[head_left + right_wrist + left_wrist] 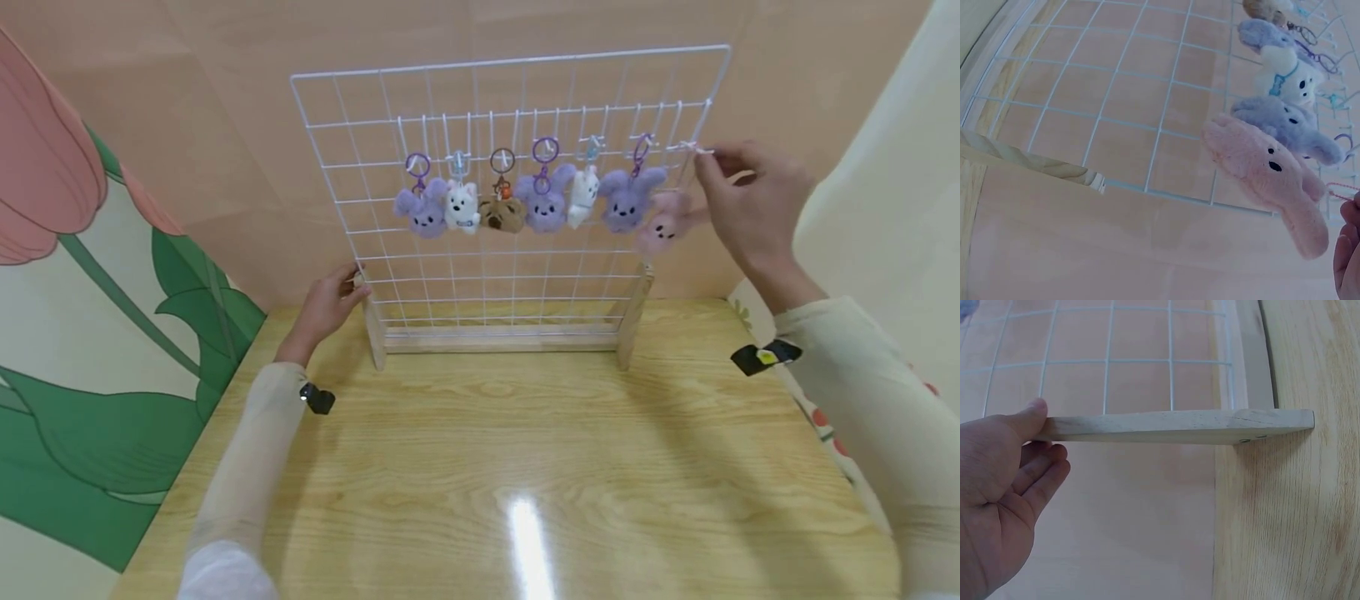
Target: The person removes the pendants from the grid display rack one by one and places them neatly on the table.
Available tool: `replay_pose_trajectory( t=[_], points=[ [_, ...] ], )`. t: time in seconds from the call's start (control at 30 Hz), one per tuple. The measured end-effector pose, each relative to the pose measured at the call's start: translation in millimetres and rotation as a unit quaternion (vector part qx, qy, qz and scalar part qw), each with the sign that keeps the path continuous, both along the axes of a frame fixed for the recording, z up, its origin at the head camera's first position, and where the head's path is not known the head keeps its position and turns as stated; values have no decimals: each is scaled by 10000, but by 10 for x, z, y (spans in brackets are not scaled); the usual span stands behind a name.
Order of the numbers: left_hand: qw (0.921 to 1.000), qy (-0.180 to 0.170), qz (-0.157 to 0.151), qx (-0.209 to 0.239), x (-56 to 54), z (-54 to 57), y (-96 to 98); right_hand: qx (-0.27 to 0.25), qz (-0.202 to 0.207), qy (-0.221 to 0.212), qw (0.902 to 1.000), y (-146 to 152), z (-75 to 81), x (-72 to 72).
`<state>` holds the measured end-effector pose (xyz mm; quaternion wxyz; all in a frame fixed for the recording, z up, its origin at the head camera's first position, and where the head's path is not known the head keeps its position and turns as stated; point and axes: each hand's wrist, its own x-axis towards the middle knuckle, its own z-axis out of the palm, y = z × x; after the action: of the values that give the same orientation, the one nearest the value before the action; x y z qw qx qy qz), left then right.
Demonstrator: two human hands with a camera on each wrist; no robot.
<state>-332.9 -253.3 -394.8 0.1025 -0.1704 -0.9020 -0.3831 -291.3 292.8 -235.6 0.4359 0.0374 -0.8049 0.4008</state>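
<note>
Sleeved arms [870,433] reach over the worktop [450,450]: the left hand's [324,307] grip pinches the rack's [498,340] left leg [373,329]; the right hand [757,196] pinches the pink plush's [1260,162] cord [1342,185] at the right-end hook [681,146]. Hanging seems underway; next likely calls for seating the cord.

A pink plush [1257,159] hangs from a cord [1335,195] at the right grip [1349,247].
</note>
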Motion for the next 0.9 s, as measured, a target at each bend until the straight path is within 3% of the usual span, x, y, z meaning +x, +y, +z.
replay_pose_trajectory(
  t=[0.2,0.63,0.9],
  points=[
    [10000,-11,-16,-30,10,4,3,70,-58,199,9998,-44,39,135],
    [10000,-78,11,-22,-10,3,-15,161,145,613,9979,49,27,282],
    [10000,-20,7,-46,2,7,-6,245,238,440,9984,54,-103,444]
  ],
)
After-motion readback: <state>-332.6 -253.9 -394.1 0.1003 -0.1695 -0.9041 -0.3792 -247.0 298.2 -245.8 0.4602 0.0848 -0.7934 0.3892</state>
